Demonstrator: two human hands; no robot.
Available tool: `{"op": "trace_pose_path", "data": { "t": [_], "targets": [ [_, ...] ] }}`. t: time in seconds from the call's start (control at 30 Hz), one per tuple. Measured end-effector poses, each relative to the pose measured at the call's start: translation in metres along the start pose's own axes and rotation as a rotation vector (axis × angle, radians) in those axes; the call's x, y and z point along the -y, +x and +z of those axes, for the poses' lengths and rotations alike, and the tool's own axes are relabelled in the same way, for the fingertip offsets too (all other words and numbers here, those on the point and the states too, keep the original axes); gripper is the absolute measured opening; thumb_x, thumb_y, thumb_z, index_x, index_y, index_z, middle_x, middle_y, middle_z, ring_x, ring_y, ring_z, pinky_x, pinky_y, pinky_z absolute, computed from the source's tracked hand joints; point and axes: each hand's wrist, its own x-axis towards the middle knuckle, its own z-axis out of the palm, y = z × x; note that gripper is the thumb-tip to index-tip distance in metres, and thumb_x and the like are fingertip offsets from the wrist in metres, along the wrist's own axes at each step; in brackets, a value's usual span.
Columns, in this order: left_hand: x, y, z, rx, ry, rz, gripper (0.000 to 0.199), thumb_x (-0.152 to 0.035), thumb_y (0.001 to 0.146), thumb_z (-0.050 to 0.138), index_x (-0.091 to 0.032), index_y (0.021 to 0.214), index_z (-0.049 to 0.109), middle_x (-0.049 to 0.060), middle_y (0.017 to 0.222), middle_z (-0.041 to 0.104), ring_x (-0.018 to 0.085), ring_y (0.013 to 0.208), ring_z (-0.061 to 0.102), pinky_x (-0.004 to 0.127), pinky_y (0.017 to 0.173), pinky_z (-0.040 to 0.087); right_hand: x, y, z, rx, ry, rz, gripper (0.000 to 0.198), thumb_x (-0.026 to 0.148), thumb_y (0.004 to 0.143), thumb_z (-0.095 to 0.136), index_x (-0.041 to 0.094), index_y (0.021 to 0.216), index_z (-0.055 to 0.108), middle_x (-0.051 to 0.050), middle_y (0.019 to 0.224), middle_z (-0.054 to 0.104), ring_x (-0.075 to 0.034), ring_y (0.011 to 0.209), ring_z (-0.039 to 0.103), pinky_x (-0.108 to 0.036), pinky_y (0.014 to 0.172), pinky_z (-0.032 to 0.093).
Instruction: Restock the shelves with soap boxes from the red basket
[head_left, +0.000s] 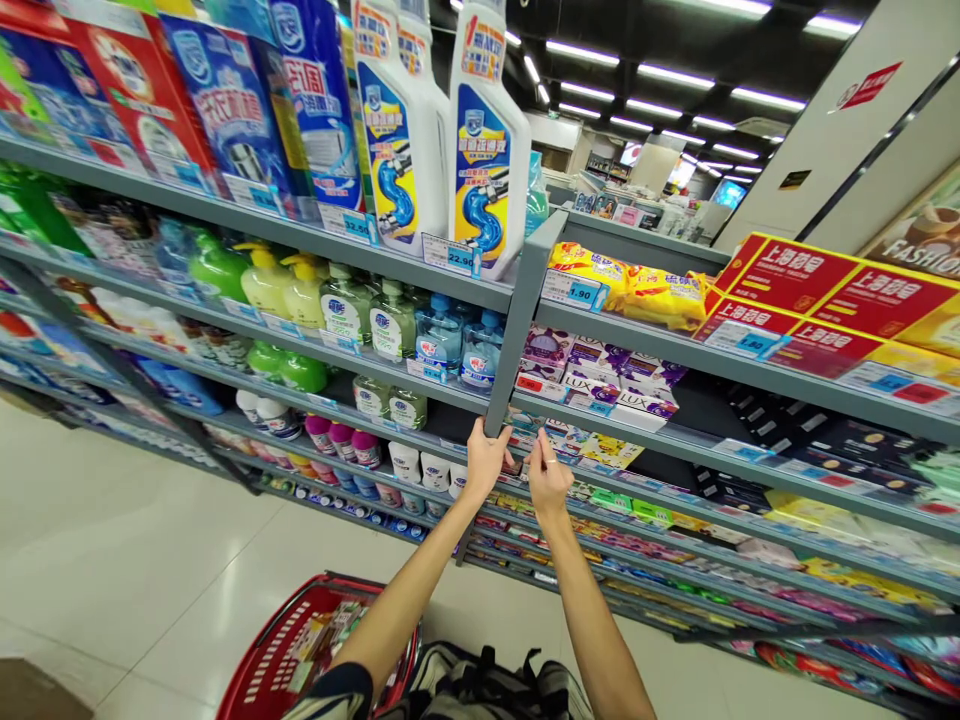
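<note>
My left hand (487,458) is up against the lower end of a grey shelf divider post (517,325), its fingers curled. Whatever it may hold is hidden. Just to the right is my right hand (550,478), with thumb and finger pinched together and a ring on one finger. Nothing I can name shows in that pinch. Behind and above the hands, boxed LUX soaps (637,398) stand on a shelf. Left of the post are blue pump bottles (439,338), and white lotion-like bottles (435,470) sit lower down.
A red shopping basket (259,655) with small packages inside is on the floor at lower left. Drain cleaner bottles (487,170) stand on the top left shelf. Yellow soap packs (664,292) and red soap boxes (799,275) fill the right shelf top.
</note>
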Motion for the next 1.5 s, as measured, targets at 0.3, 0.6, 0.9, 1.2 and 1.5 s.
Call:
{"op": "trace_pose_path", "data": {
  "t": [0.3,0.6,0.9,1.2,1.5],
  "targets": [
    [-0.005,-0.001,-0.006,-0.017,0.037,-0.024,0.046,-0.057,0.084,0.077,-0.023,0.103,0.053,-0.012,0.037,0.050,0.013,0.031,0.050,0.018,0.041,0.035,-0.038,-0.010,-0.102,-0.327,-0.180,0.168,0.047,0.045,0.105,0.048,0.015,0.137,0.064,-0.022,0.132,0.067,-0.031,0.125,0.065,-0.053,0.105,0.055],
    [-0.005,-0.005,0.000,-0.040,0.067,-0.009,0.039,-0.053,0.088,0.075,-0.024,0.100,0.050,-0.010,0.043,0.056,0.012,0.038,0.056,0.018,0.047,0.040,-0.048,0.024,-0.106,-0.304,-0.152,0.339,0.066,0.055,0.102,0.050,0.012,0.151,0.044,-0.026,0.148,0.051,-0.032,0.136,0.054,-0.051,0.115,0.045],
    [-0.003,-0.008,0.004,-0.036,0.006,0.006,0.043,-0.054,0.085,0.076,-0.025,0.099,0.048,-0.011,0.043,0.054,0.010,0.037,0.052,0.016,0.045,0.036,-0.067,0.036,-0.113,-0.198,-0.143,0.334,0.055,0.056,0.095,0.061,0.014,0.130,0.059,-0.018,0.118,0.069,-0.031,0.113,0.064,-0.047,0.102,0.050],
    [0.000,-0.005,0.008,-0.084,-0.006,0.006,0.044,-0.052,0.084,0.078,-0.023,0.101,0.049,-0.013,0.043,0.051,0.010,0.033,0.050,0.017,0.042,0.038,-0.068,0.031,-0.111,-0.212,-0.129,0.314,0.048,0.053,0.094,0.064,0.018,0.125,0.054,-0.015,0.117,0.063,-0.028,0.108,0.062,-0.043,0.095,0.051],
    [0.002,-0.002,0.012,-0.111,-0.051,0.012,0.046,-0.052,0.081,0.080,-0.023,0.099,0.049,-0.014,0.049,0.052,0.008,0.032,0.048,0.018,0.040,0.035,-0.073,0.031,-0.112,-0.199,-0.078,0.281,0.045,0.052,0.095,0.063,0.018,0.123,0.054,-0.015,0.118,0.064,-0.026,0.105,0.064,-0.043,0.093,0.052]
  ]
}}
